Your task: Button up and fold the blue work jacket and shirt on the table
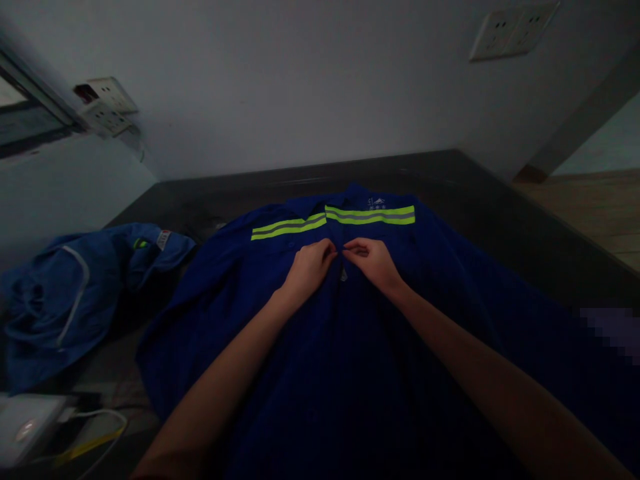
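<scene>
A dark blue work jacket (310, 347) lies spread out, its collar toward the wall and a yellow-green reflective stripe (370, 215) across the chest. At the front opening, just below the stripe, my left hand (311, 263) pinches the jacket's edge with fingers closed. Close beside it my right hand (373, 262) is also closed in a pinch on the other side of the opening. The fingertips nearly meet. Whether a button or only cloth sits between them is too dark and small to tell. A small pale tag (343, 274) shows just under the hands.
Another blue garment (55, 287) lies crumpled at the left on the dark table (430, 170). A white box (30, 427) with a white cable (107, 413) is at the lower left. Sockets (515, 30) are on the wall behind, and more sockets (107, 107) sit at the left.
</scene>
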The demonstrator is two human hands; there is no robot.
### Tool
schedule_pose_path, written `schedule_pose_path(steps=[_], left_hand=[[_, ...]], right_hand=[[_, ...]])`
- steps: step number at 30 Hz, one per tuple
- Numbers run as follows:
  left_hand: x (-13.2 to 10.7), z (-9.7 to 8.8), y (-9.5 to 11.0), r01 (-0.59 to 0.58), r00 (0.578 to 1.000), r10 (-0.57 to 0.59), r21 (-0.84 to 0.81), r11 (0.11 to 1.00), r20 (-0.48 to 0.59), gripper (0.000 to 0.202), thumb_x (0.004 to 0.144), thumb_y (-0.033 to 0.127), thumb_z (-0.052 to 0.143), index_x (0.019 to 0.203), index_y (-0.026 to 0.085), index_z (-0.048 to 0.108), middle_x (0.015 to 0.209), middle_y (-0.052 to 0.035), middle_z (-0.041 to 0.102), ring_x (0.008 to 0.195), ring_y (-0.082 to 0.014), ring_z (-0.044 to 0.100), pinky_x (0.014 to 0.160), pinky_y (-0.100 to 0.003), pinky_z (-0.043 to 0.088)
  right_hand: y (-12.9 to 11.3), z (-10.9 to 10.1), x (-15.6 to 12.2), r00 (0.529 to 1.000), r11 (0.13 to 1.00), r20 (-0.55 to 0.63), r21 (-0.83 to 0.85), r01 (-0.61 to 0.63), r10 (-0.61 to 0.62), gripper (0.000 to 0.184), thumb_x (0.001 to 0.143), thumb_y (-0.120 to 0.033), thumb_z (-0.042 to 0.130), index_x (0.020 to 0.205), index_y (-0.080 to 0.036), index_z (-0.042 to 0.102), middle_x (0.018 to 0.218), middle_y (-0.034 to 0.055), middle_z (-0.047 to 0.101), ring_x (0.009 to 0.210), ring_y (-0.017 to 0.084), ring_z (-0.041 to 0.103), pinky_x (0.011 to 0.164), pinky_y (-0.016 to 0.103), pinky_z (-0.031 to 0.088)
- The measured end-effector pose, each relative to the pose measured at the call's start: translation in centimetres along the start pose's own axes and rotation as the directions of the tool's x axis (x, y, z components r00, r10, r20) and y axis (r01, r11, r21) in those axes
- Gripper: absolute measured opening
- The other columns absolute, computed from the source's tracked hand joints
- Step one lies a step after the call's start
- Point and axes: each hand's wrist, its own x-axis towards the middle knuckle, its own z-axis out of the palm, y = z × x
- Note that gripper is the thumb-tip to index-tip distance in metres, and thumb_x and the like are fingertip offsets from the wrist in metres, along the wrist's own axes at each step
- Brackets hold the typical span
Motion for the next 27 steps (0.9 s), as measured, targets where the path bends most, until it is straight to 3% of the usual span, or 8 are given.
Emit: schedule_pose_path(steps=[4,7,10,14,19,22,24,27], left_hand=[[0.0,0.1,-0.1,0.011,1.000,-0.012,-0.049,0.999,-0.005,0.009,0.086,0.016,0.051,0.087,0.017,0.060,0.080,-0.0027,0.067,0.071,-0.0163,0.061,0.061,-0.025,0.039],[0.1,0.1,-0.3,0.050,0.999,-0.052,-0.132,0.990,-0.013,0.011,0.083,0.014,0.051,0.083,0.017,0.061,0.075,-0.0012,0.066,0.068,-0.0148,0.060,0.061,-0.023,0.039],[0.2,0.3,-0.5,0.096,0.995,-0.097,-0.226,0.969,0.008,0.012,0.080,0.012,0.052,0.080,0.017,0.062,0.072,0.0001,0.066,0.067,-0.0137,0.060,0.061,-0.022,0.040],[0.4,0.6,-0.9,0.108,0.994,-0.100,-0.327,0.939,0.041,0.011,0.079,0.013,0.052,0.079,0.016,0.062,0.070,0.0007,0.066,0.068,-0.0129,0.061,0.063,-0.021,0.041],[0.5,0.7,-1.3,0.183,0.983,-0.151,-0.453,0.873,0.106,0.012,0.079,0.019,0.053,0.081,0.015,0.064,0.072,-0.0005,0.067,0.066,-0.0132,0.062,0.063,-0.022,0.044],[0.4,0.4,-0.9,0.250,0.968,-0.210,-0.423,0.871,0.138,0.025,0.084,0.035,0.051,0.077,0.015,0.064,0.067,-0.0016,0.066,0.062,-0.0140,0.060,0.058,-0.023,0.042],[0.3,0.2,-0.5,0.252,0.968,-0.234,-0.353,0.901,0.094,0.033,0.084,0.044,0.051,0.072,0.015,0.063,0.064,-0.0014,0.064,0.060,-0.0142,0.058,0.056,-0.023,0.039],[0.2,0.4,-0.4,0.235,0.972,-0.227,-0.330,0.914,0.064,0.031,0.082,0.043,0.054,0.067,0.016,0.059,0.060,0.0005,0.059,0.058,-0.0128,0.053,0.053,-0.023,0.034]], right_hand=[[-0.7,0.0,-0.2,0.999,0.997,0.044,0.076,-0.033,0.029,0.011,0.073,-0.024,0.066,0.078,-0.014,0.066,0.069,0.0036,0.067,0.066,0.015,0.063,0.063,0.026,0.049],[-0.9,-0.1,-0.1,0.984,0.964,0.133,0.220,-0.149,0.122,0.023,0.082,-0.034,0.054,0.078,-0.014,0.065,0.066,0.0024,0.064,0.057,0.012,0.060,0.055,0.024,0.048],[-0.8,-0.2,0.0,0.976,0.950,0.170,0.256,-0.179,0.138,0.018,0.080,-0.030,0.057,0.078,-0.014,0.064,0.064,0.0011,0.062,0.054,0.010,0.058,0.052,0.023,0.048],[-0.4,-0.2,0.0,0.993,0.989,0.098,0.132,-0.071,0.059,0.011,0.071,-0.024,0.066,0.077,-0.014,0.064,0.062,0.0000,0.061,0.053,0.012,0.058,0.052,0.024,0.047],[-0.4,-0.1,-0.3,0.999,0.998,0.016,-0.058,0.037,-0.036,0.007,0.071,-0.021,0.066,0.074,-0.016,0.062,0.060,-0.0002,0.062,0.054,0.013,0.059,0.053,0.025,0.044],[-0.3,0.2,-0.5,0.996,0.984,-0.011,-0.153,0.091,-0.094,0.005,0.073,-0.020,0.065,0.072,-0.017,0.061,0.061,-0.0005,0.063,0.057,0.014,0.059,0.056,0.025,0.043],[-0.3,0.3,-0.7,0.993,0.975,-0.013,-0.192,0.111,-0.116,0.005,0.074,-0.019,0.064,0.071,-0.018,0.060,0.062,-0.0009,0.063,0.057,0.013,0.059,0.056,0.025,0.042],[-0.2,0.4,-0.9,0.988,0.962,-0.007,-0.227,0.149,-0.155,0.008,0.076,-0.020,0.062,0.069,-0.018,0.059,0.063,-0.0003,0.063,0.058,0.013,0.058,0.057,0.025,0.042]])
